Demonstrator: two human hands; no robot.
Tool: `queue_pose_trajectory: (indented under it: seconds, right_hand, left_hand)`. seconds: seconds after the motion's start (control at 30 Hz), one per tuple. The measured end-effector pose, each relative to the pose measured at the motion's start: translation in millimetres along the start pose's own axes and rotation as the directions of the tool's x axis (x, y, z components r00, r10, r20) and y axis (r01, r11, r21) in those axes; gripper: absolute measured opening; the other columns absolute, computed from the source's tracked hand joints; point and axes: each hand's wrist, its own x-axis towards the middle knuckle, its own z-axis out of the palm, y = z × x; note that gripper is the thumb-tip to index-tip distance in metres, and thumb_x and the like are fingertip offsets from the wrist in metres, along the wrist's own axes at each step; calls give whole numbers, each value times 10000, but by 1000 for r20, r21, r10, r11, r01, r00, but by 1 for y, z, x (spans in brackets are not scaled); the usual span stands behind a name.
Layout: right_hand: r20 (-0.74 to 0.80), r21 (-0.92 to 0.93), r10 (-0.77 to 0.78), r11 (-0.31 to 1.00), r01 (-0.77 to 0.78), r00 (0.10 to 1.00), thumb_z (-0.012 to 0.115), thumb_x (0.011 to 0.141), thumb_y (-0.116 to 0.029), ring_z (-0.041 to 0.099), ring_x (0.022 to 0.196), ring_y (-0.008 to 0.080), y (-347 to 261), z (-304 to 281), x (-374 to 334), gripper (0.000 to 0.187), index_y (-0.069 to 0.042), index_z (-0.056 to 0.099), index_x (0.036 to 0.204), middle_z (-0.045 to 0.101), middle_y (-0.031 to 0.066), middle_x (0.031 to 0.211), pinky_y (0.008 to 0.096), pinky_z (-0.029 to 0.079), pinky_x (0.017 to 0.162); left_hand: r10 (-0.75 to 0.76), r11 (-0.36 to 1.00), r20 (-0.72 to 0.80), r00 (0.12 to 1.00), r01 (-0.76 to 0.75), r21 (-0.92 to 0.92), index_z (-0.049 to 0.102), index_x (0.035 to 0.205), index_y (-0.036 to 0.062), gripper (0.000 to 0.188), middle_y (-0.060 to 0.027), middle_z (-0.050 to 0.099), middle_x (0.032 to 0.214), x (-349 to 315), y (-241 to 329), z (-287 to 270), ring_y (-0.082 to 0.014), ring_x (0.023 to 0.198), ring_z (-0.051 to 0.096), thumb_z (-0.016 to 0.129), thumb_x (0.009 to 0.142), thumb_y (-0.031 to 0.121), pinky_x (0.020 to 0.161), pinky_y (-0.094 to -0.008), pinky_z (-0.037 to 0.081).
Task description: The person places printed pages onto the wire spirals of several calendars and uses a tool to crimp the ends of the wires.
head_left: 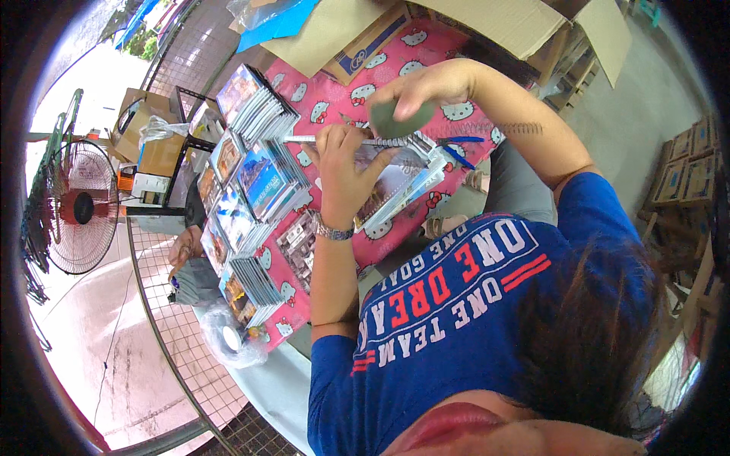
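A picture book (394, 178) sits in the middle of the table, and more books seem to peek out under its edge. The left hand (342, 156) has its fingers bent around the book's top edge; the hand hides part of the cover. The right hand (437, 85) pinches a flat, round green thing (399, 121) over the book. I can't tell what that thing is, and some fingers are hidden. A thin wire coil (525, 128) pokes out to the right, across the right arm. Its other end is hard to see. Near it are blue handles (460, 140), but the rest of that tool is hard to make out. Piles of books (266, 182) stand on the left, on a pink cloth (437, 57). At the far left is a fan (84, 207). Cardboard boxes (494, 23) are cut off at the top.
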Motion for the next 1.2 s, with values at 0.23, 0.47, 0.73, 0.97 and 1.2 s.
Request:
queue_pose_trajectory:
  seconds: [0.23,0.47,0.73,0.97,1.2]
  right_hand:
    - [19,87,-108,990,106,994,631,826,-430,533,1115,175,10,-8,-1,634,-28,516,1303,576,72,1235,320,399,966]
    - [-22,-375,190,909,-185,981,674,760,-463,549,1057,197,-1,-13,9,633,-22,549,1195,581,79,1120,325,420,944]
    - [53,-224,20,975,-7,998,678,762,-472,545,1102,205,-1,-17,5,716,26,525,1254,585,109,1152,336,404,980]
    - [-81,10,14,1000,-14,997,665,804,-436,564,1011,164,23,-25,20,581,-18,572,1197,595,71,1132,298,440,887]
    - [54,-317,64,947,-44,996,669,808,-420,573,967,128,10,-33,41,532,-23,583,1150,612,56,1053,260,464,806]
  left_hand:
    - [-51,998,14,999,51,-29,607,933,78,465,-62,582,956,4,6,-1,-274,1022,494,818,665,395,971,-496,261]
    - [-114,991,-11,993,113,-68,571,1000,74,560,-62,581,962,2,8,2,-261,999,513,843,640,407,970,-481,270]
    - [-92,996,-87,992,90,-26,579,959,69,541,-84,574,954,8,23,9,-279,959,536,857,626,392,941,-483,291]
    - [-112,989,-34,993,115,95,614,886,62,513,-72,572,947,10,2,-5,-282,962,517,877,585,383,887,-421,352]
    - [-51,994,-73,996,58,92,621,867,71,476,-54,574,890,7,-12,-5,-268,935,514,883,578,345,799,-390,389]
